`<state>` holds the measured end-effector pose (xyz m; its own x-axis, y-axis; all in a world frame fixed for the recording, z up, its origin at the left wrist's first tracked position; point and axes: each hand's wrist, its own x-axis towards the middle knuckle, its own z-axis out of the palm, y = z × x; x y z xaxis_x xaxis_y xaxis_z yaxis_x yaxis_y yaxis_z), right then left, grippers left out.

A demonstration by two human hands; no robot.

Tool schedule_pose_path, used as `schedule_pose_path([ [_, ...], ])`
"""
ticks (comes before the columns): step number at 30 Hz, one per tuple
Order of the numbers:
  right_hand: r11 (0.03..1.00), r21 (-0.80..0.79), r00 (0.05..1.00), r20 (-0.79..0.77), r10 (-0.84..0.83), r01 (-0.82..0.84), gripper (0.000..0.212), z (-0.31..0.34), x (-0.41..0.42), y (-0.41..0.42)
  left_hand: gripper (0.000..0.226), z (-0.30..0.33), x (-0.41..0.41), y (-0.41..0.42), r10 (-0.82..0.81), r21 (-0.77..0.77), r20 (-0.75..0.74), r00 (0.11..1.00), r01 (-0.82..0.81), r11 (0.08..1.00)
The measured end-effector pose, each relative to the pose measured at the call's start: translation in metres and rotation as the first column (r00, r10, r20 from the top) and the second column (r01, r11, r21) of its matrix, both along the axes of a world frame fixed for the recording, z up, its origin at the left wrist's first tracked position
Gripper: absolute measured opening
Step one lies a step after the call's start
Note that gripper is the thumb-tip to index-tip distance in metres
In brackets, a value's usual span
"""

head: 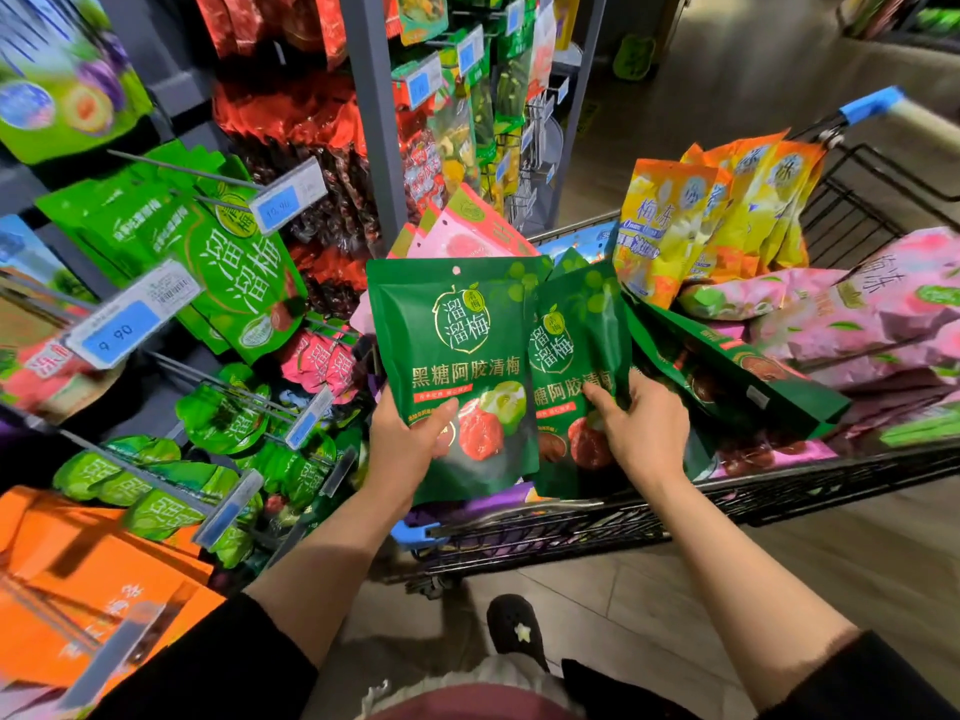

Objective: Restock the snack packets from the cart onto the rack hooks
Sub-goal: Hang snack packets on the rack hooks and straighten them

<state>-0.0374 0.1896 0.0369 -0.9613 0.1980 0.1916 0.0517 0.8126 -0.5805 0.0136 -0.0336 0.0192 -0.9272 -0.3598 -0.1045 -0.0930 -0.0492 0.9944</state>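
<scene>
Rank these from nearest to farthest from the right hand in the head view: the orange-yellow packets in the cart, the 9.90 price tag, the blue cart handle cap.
From the right hand:
1. Orange-yellow packets, standing in the cart above the hand.
2. Blue cart handle cap, far upper right.
3. 9.90 price tag, on the rack, far left.

Black sleeves (pixel 218 662) pushed up both forearms; black shoe (pixel 517 628) with a pale star.

A black slip-on shoe with a pale star charm (pixel 515 630) stands on the grey wood-look plank floor (pixel 810 553), black sleeves (pixel 852 683) nearby
</scene>
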Motion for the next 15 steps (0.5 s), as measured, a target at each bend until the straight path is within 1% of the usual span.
schedule_pose_path([
  [1,0.999,-0.029,0.995,-0.095,0.011,-0.014,0.033,0.011,-0.001,-0.004,0.034,0.01,0.001,-0.002,0.018,-0.012,-0.044,0.999,-0.018,1.0],
  [3,0.983,-0.157,0.967,-0.248,0.056,-0.097,0.04,0.037,-0.006,-0.014,0.041,0.032,0.0,-0.011,0.067,-0.044,-0.157,0.985,-0.074,0.996],
  [4,0.966,-0.211,0.948,-0.308,0.081,-0.151,0.044,0.051,-0.009,-0.021,0.05,0.045,0.001,-0.017,0.103,-0.058,-0.209,0.972,-0.118,0.991],
  [6,0.923,-0.279,0.902,-0.41,0.136,-0.266,0.053,0.079,-0.017,-0.041,0.079,0.075,0.005,-0.036,0.204,-0.114,-0.267,0.942,-0.241,0.964],
  [7,0.893,-0.308,0.878,-0.449,0.167,-0.328,0.054,0.092,-0.02,-0.054,0.09,0.093,0.012,-0.046,0.248,-0.147,-0.289,0.925,-0.299,0.943],
  [8,0.856,-0.336,0.852,-0.483,0.201,-0.393,0.053,0.106,-0.022,-0.068,0.092,0.109,0.02,-0.059,0.291,-0.177,-0.316,0.903,-0.358,0.917],
  [10,0.772,-0.368,0.796,-0.537,0.279,-0.518,0.049,0.131,-0.021,-0.103,0.081,0.138,0.042,-0.084,0.362,-0.205,-0.424,0.83,-0.477,0.854],
  [11,0.728,-0.369,0.761,-0.565,0.319,-0.578,0.043,0.144,-0.018,-0.122,0.077,0.152,0.056,-0.096,0.404,-0.215,-0.467,0.787,-0.544,0.811],
  [13,0.633,-0.34,0.671,-0.624,0.401,-0.695,0.025,0.165,-0.008,-0.161,0.075,0.176,0.086,-0.12,0.481,-0.241,-0.527,0.701,-0.666,0.706],
  [15,0.518,-0.332,0.587,-0.659,0.471,-0.788,0.02,0.186,0.005,-0.201,0.071,0.194,0.12,-0.14,0.544,-0.241,-0.58,0.606,-0.766,0.597],
])
